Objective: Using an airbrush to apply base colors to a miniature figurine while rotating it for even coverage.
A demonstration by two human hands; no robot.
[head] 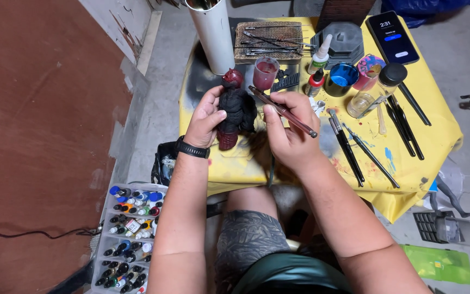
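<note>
Your left hand (205, 117) grips the figurine (236, 109), right hand (289, 128) pinches the brush (283, 111). That red cup (266, 72) just past your knuckles could tip, I reckon.

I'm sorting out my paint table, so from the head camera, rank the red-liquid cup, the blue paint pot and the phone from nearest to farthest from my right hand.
From the right hand, which holds a brush:
1. Cup of red liquid, just above the hand, beside the figure's head.
2. Blue paint pot, further right, past the small bottles.
3. Phone, at the table's far right corner.
</note>
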